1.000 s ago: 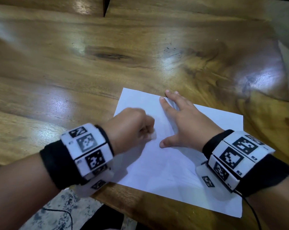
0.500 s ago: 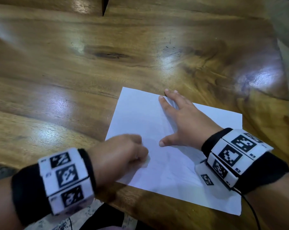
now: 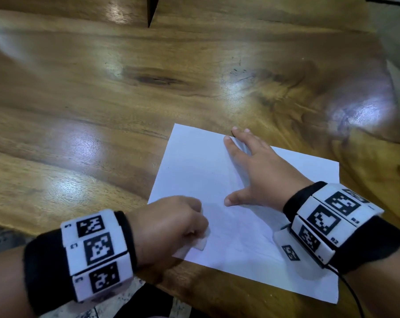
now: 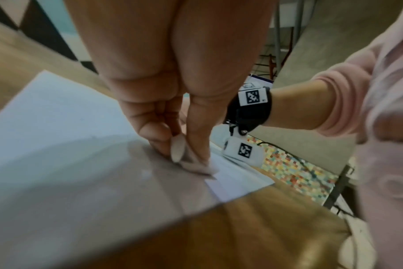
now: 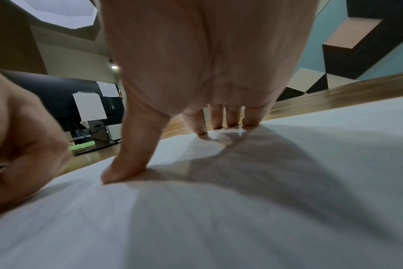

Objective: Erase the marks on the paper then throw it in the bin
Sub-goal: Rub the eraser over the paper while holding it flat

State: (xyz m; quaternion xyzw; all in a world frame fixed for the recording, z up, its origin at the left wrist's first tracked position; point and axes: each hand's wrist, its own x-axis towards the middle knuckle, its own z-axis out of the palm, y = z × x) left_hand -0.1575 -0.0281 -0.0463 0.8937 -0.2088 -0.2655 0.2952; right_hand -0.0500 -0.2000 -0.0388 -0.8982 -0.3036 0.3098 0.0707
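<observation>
A white sheet of paper lies flat on the wooden table, close to its near edge. My left hand pinches a small pale eraser against the sheet's near left corner; in the left wrist view the eraser sits between thumb and fingers, touching the paper. My right hand lies flat on the sheet with its fingers spread, holding it down. In the right wrist view its thumb and fingertips press the paper. Only faint traces show on the sheet.
The table's near edge runs just below the paper. A black cable trails from my right wristband. Patterned floor shows beyond the table edge. No bin is in view.
My left hand has slid with the eraser from the sheet's middle back toward its near left corner. The right hand has stayed pressed flat on the paper.
</observation>
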